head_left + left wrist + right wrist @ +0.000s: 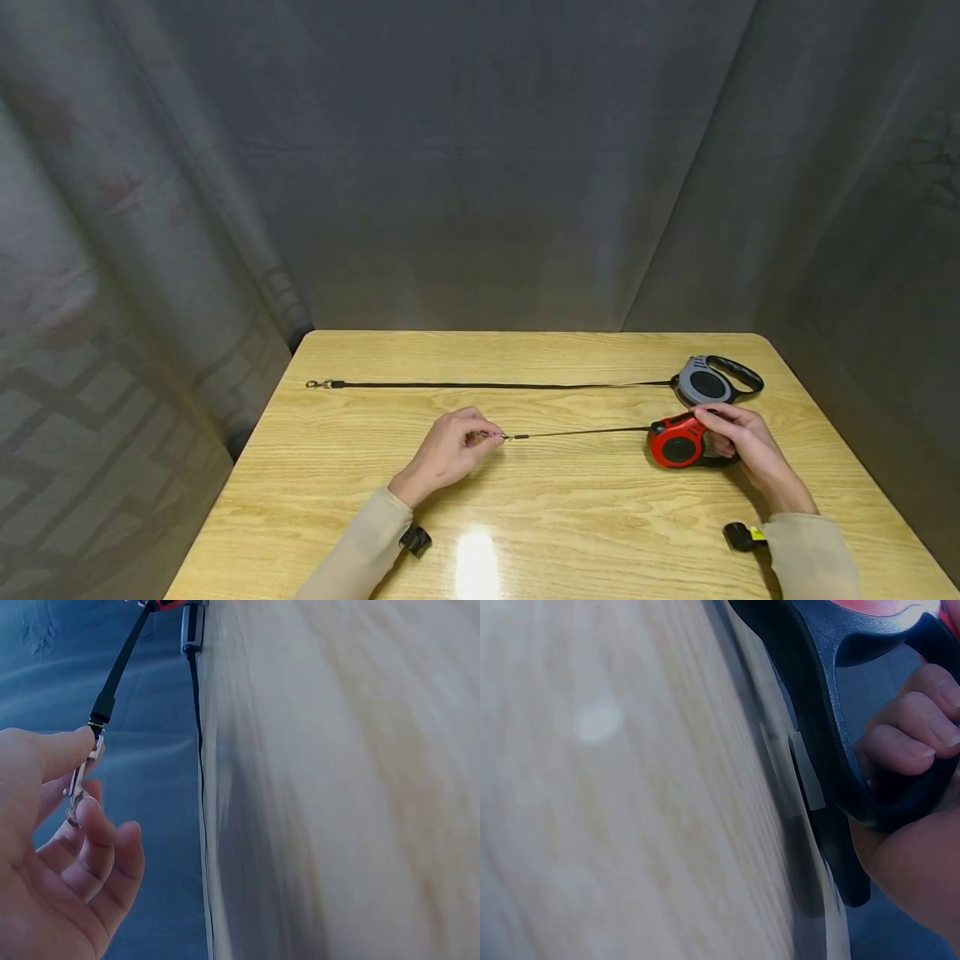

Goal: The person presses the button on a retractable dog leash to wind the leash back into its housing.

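My left hand (450, 450) pinches the metal snap hook (78, 780) at the end of a red retractable dog leash (670, 450). In the left wrist view the thumb and fingers lie on the hook, just below the black cord end (103, 707). Over on the right, my right hand (746, 437) grips the red leash by its black handle (829, 712), with fingers curled through the loop. A short length of thin cord (585, 432) runs straight between the two hands, above the tabletop.
A grey retractable leash (705, 383) lies behind the red one on the wooden table (315, 492). Its black strap (480, 386) stretches left to a metal clip (318, 384). Grey curtains (480, 167) hang around the back and sides.
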`<action>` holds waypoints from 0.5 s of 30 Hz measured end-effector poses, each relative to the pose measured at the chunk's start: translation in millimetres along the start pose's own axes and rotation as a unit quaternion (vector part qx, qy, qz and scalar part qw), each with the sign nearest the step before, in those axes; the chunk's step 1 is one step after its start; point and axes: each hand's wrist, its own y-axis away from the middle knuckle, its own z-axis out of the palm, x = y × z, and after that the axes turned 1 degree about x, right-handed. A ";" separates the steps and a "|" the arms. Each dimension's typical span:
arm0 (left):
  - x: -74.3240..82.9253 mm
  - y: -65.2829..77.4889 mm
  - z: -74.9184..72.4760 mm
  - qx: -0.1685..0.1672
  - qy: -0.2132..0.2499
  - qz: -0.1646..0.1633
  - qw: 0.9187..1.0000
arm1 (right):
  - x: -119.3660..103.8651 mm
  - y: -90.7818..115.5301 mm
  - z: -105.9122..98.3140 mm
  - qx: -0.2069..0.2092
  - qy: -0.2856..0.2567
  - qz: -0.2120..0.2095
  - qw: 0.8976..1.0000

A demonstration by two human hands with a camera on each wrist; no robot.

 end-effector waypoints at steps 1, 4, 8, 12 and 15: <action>0.2 0.0 0.2 0.000 0.003 0.000 1.000 | 0.0 0.0 0.1 -0.001 0.001 -0.001 1.000; 0.6 -0.3 0.5 0.000 0.006 0.005 1.000 | -0.1 -0.2 0.1 0.001 0.002 -0.002 1.000; 0.7 -0.9 0.8 0.003 0.006 0.012 1.000 | -0.2 -0.3 0.2 0.000 0.003 -0.004 1.000; 0.5 -0.5 1.2 0.002 0.001 0.014 1.000 | -0.6 -0.2 0.6 -0.002 0.001 -0.003 1.000; 0.4 -0.1 1.3 0.000 -0.001 0.011 1.000 | -0.8 -0.4 0.9 -0.001 -0.001 -0.002 1.000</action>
